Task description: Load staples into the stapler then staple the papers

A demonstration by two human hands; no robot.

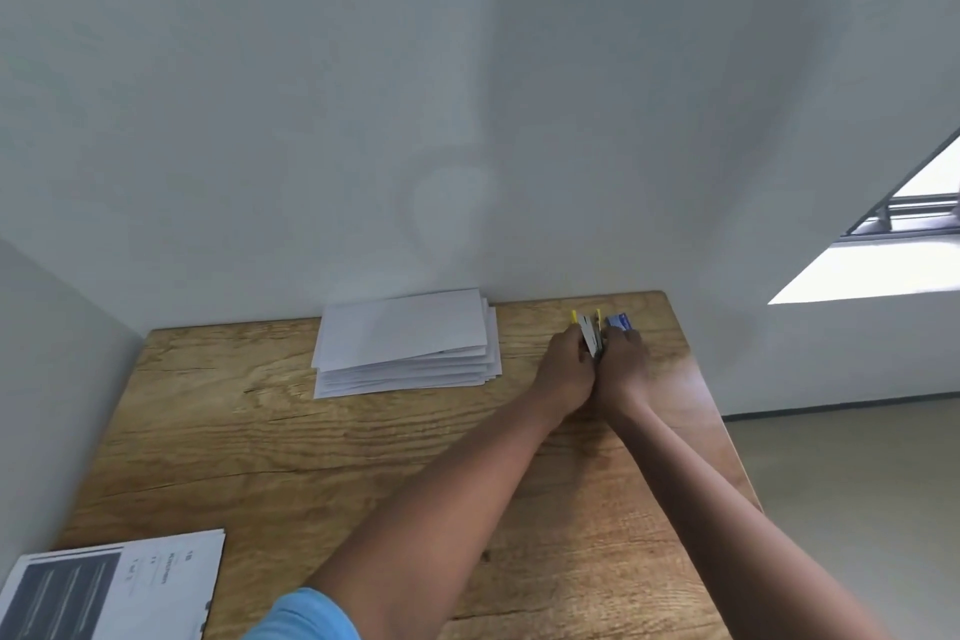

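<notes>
Both hands are gripping the stapler [592,335] at the far right of the wooden table [363,431]: left hand [566,364] and right hand [623,361] are curling round it, with its top apparently hinged open. Judged step: loading staples. A small blue box [619,321], probably staples, is lying just behind the right hand. Next, the strip is needing seating in the channel, then closing. The papers [410,343] are waiting well apart to the left.

White papers [408,343] at 11 o'clock on a wood-grain brown bench [363,457]; yellow-and-grey stapler [589,333], blue staple box [619,322], light-blue sleeve [306,616].
</notes>
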